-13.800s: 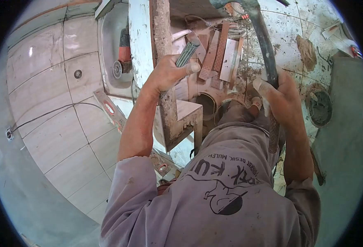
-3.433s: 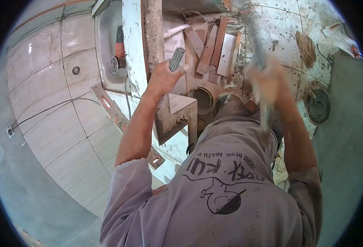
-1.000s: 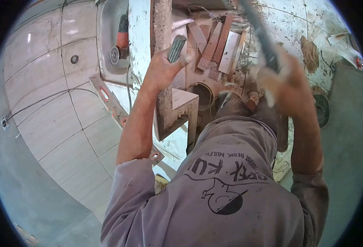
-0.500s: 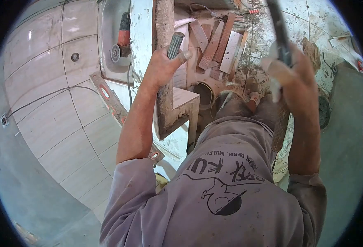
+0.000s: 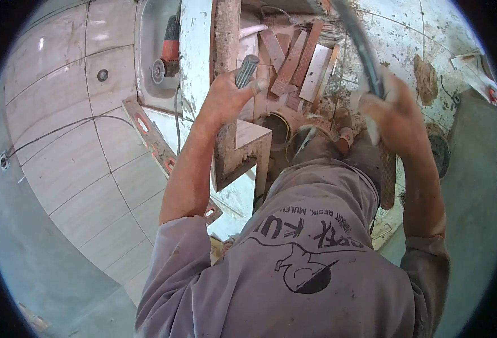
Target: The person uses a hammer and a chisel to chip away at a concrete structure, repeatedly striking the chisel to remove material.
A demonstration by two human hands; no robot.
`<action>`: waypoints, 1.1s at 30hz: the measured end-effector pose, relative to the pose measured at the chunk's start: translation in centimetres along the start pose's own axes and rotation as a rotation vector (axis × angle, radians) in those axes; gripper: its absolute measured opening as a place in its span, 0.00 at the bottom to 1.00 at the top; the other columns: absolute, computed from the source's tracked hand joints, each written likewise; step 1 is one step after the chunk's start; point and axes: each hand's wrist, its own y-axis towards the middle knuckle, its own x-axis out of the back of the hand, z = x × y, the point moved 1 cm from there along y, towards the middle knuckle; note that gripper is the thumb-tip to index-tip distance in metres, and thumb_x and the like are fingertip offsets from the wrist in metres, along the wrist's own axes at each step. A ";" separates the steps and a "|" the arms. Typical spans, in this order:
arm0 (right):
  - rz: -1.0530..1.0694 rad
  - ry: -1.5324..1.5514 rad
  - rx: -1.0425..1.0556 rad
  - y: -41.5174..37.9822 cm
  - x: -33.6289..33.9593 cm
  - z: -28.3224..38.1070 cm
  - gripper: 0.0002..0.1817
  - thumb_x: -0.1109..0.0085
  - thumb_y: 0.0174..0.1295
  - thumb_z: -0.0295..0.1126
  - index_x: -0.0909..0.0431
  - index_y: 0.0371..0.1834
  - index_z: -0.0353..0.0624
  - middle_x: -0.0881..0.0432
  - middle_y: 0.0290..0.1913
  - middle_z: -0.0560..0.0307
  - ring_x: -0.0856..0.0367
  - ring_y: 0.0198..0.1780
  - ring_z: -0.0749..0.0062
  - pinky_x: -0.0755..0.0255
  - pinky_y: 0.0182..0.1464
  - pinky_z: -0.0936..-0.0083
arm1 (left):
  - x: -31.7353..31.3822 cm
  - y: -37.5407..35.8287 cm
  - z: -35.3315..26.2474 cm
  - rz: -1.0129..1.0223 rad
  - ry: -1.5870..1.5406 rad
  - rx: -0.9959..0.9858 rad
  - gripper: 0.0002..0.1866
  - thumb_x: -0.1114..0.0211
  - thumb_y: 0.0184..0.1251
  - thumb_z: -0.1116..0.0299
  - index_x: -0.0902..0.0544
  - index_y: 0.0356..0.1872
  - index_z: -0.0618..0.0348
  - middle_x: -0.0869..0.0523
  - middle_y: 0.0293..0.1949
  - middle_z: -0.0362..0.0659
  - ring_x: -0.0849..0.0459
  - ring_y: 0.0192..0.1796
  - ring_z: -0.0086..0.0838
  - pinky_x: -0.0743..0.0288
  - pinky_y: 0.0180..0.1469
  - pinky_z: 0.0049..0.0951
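Note:
My left hand [image 5: 228, 97] is closed around a grey-green ridged chisel [image 5: 248, 70]. The chisel's top end sticks up past my thumb, while its lower end is hidden by the hand. Behind that hand runs the rough, broken edge of a cement counter wall [image 5: 226, 34]. On the right, my right hand [image 5: 392, 110] grips a hammer by its long handle [image 5: 388, 174], raised over my right leg. The hammer's dark shaft is blurred and leans up to the left, and its head lies outside the view. Light wrappings or coatings show on fingers of both hands.
An angle grinder [image 5: 169, 50] lies in a sink [image 5: 147, 87]. A red spirit level [image 5: 152, 141] leans along the tiled counter [image 5: 90, 169]. Tile strips [image 5: 293, 65] lie on the floor near a bucket [image 5: 276, 128]. A cable [image 5: 62, 135] crosses the counter.
The hammer's shaft has swung leftward at its top. My left hand and the chisel have shifted slightly right and down, with the chisel tilted a little more.

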 end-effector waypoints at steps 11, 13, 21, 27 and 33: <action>0.012 0.043 -0.078 -0.6 -0.6 -3.3 0.08 0.46 0.53 0.31 0.30 0.28 0.37 0.29 0.20 0.61 0.30 0.18 0.79 0.36 0.20 0.78 | 0.1 0.5 -0.1 0.021 0.027 -0.017 0.33 0.35 0.52 0.36 0.23 0.22 0.63 0.26 0.18 0.39 0.30 0.25 0.24 0.31 0.30 0.31; 0.016 0.062 -0.040 -1.0 -1.0 -3.5 0.09 0.45 0.54 0.30 0.28 0.32 0.35 0.29 0.20 0.62 0.30 0.20 0.78 0.35 0.23 0.77 | 0.0 0.3 0.1 0.042 0.040 -0.029 0.33 0.35 0.52 0.36 0.23 0.21 0.64 0.26 0.18 0.39 0.30 0.25 0.24 0.31 0.30 0.31; -0.065 0.053 -0.055 -1.2 -0.5 -1.5 0.11 0.44 0.53 0.32 0.28 0.33 0.35 0.30 0.20 0.62 0.31 0.19 0.79 0.35 0.23 0.76 | 0.3 0.4 0.0 0.018 -0.063 0.041 0.30 0.34 0.53 0.38 0.23 0.22 0.61 0.27 0.18 0.36 0.30 0.24 0.21 0.32 0.29 0.29; -0.064 0.020 -0.065 -1.3 -1.4 -1.9 0.10 0.45 0.52 0.32 0.28 0.32 0.35 0.31 0.19 0.61 0.32 0.18 0.78 0.36 0.22 0.75 | -0.4 0.6 0.7 0.039 -0.024 -0.009 0.32 0.34 0.52 0.37 0.24 0.21 0.63 0.27 0.17 0.38 0.30 0.24 0.23 0.32 0.29 0.31; -0.066 0.028 -0.025 -1.5 -1.9 -2.7 0.09 0.45 0.52 0.31 0.29 0.30 0.35 0.31 0.19 0.61 0.31 0.18 0.78 0.36 0.22 0.76 | -0.4 0.5 0.3 0.041 0.050 0.015 0.34 0.35 0.51 0.35 0.21 0.24 0.65 0.24 0.19 0.41 0.27 0.25 0.26 0.29 0.32 0.33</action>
